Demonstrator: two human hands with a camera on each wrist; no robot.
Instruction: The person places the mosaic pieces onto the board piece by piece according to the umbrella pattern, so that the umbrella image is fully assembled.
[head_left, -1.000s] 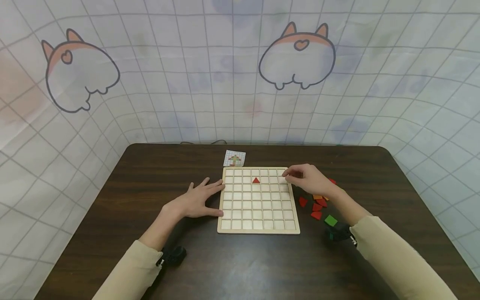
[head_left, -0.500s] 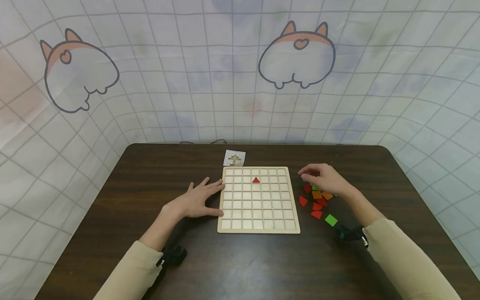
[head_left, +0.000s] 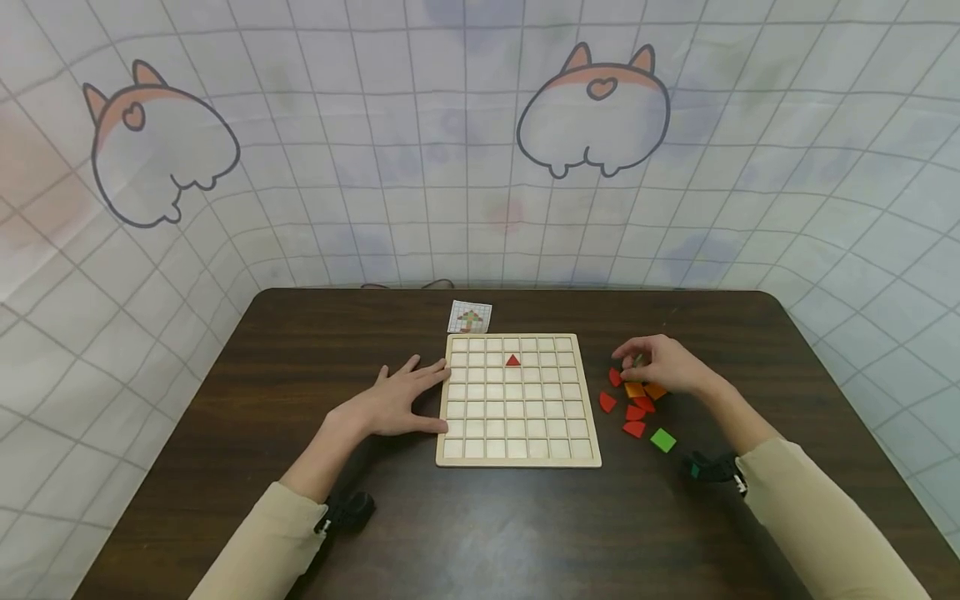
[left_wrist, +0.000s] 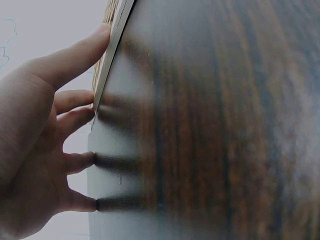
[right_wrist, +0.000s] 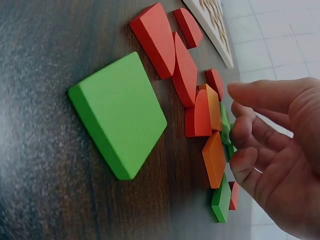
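Note:
A pale wooden board (head_left: 517,390) divided into square cells lies on the dark table, with a red triangle (head_left: 513,361) in one upper cell. My left hand (head_left: 393,402) has its fingers spread, the thumb and some fingertips at the board's left edge; in the left wrist view other fingertips of the hand (left_wrist: 37,135) meet the tabletop. Right of the board, my right hand (head_left: 663,362) hovers over loose coloured pieces. In the right wrist view, a gap shows between thumb and bent fingers of that hand (right_wrist: 280,145), close to a green piece (right_wrist: 224,122).
Red wedge-shaped pieces (head_left: 634,429) and orange pieces (head_left: 634,390) lie in a loose group right of the board. A green square (head_left: 663,440) sits nearest the front. Behind the board lies a small card (head_left: 470,317) printed with a coloured pattern on a grid.
My right hand has moved from the board's upper right edge rightward and down to the loose pieces. The left hand stays at the board's left edge.

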